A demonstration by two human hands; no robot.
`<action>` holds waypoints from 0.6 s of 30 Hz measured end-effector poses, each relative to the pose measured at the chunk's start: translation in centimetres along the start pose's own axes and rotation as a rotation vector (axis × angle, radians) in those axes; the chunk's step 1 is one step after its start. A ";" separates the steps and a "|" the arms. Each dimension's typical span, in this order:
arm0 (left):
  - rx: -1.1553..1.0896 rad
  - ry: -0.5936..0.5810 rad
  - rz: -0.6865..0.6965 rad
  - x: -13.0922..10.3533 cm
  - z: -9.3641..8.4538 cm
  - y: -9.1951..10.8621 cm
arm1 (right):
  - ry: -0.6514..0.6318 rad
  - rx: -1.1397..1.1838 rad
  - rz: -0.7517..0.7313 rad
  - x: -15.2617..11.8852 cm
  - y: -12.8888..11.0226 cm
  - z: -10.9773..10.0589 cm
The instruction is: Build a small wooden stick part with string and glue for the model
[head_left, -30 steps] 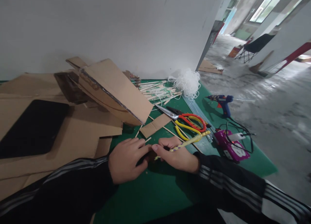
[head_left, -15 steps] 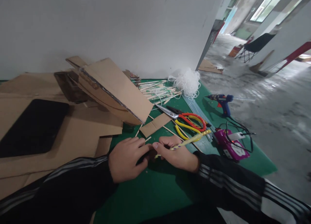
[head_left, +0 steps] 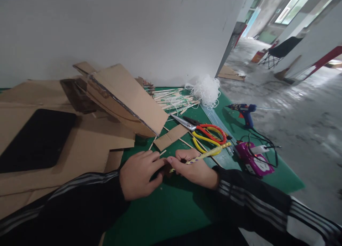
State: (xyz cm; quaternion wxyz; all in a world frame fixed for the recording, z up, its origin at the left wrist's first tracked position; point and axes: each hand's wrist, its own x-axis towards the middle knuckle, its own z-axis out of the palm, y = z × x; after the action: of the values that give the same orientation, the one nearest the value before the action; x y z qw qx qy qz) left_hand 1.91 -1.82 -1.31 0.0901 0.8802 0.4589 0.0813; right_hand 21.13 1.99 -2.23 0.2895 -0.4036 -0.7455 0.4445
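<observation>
My right hand (head_left: 196, 169) is closed around a pale yellow patterned pencil (head_left: 205, 155). Its lower tip points down to the left, between my two hands. Beside it, my left hand (head_left: 141, 174) is curled with its fingers bent toward the pencil tip. A thin wooden stick (head_left: 162, 152) pokes out just beyond the left fingers. What the left fingers press on is mostly hidden; a small dark brownish patch shows between the hands. Past the hands lie a cardboard strip (head_left: 171, 137) and scissors (head_left: 197, 126) with red handles, overlapping a yellow-handled tool (head_left: 204, 146).
A folded cardboard structure (head_left: 130, 96) leans at the back left, near a black flat panel (head_left: 40, 139) on cardboard sheets. Wooden sticks (head_left: 173, 99), tangled white string (head_left: 205, 91), a blue glue gun (head_left: 245, 112) and a purple power socket (head_left: 255, 160) occupy the green table's (head_left: 149, 217) back and right.
The pencil has shifted very slightly to the left in my right hand. Both hands and everything around them stay in place.
</observation>
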 end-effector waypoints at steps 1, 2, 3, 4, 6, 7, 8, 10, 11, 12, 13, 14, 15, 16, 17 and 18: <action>-0.001 -0.004 0.000 0.0 0.0 0.0 | 0.000 0.002 -0.001 0.0 0.0 0.0; 0.001 -0.009 -0.004 0.0 0.0 0.0 | -0.003 0.007 -0.002 0.0 0.1 0.1; 0.004 -0.014 -0.011 0.0 0.0 0.0 | -0.005 0.013 -0.001 0.0 0.1 0.1; 0.008 -0.019 -0.021 0.0 0.0 0.0 | -0.006 0.016 0.003 0.1 0.1 0.1; 0.010 -0.029 -0.030 0.0 0.0 0.0 | -0.007 0.014 0.015 0.1 0.2 0.2; 0.007 -0.033 -0.027 0.1 0.0 0.0 | -0.008 0.013 0.020 0.1 0.2 0.2; 0.003 -0.037 -0.021 0.1 0.0 0.0 | -0.012 0.016 0.023 0.1 0.2 0.2; -0.003 -0.041 -0.007 0.1 0.0 -0.1 | -0.023 0.034 0.022 0.1 0.2 0.2; -0.005 -0.043 -0.001 0.1 0.0 -0.2 | -0.027 0.045 0.023 0.1 0.2 0.2; -0.004 -0.042 0.002 0.1 0.0 -0.2 | -0.030 0.051 0.023 0.1 0.3 0.2; 0.000 -0.039 -0.001 0.1 0.0 -0.3 | -0.032 0.052 0.021 0.1 0.3 0.2; 0.004 -0.036 -0.004 0.1 0.0 -0.3 | -0.034 0.049 0.019 0.1 0.3 0.2; 0.007 -0.034 -0.004 0.1 0.0 -0.3 | -0.035 0.042 0.017 0.1 0.4 0.2; 0.008 -0.034 -0.002 0.0 0.0 -0.3 | -0.038 0.034 0.014 0.0 0.4 0.2; 0.009 -0.034 -0.001 0.0 0.0 -0.3 | -0.038 0.028 0.012 0.0 0.4 0.2; 0.009 -0.033 0.003 0.0 0.1 -0.3 | -0.038 0.026 0.014 0.0 0.5 0.2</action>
State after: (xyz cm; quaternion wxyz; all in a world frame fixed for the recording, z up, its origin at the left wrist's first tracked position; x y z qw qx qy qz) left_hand 1.72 -1.67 -1.42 0.0938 0.8824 0.4565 0.0647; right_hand 21.10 2.04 -2.74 0.2775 -0.3966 -0.7422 0.4636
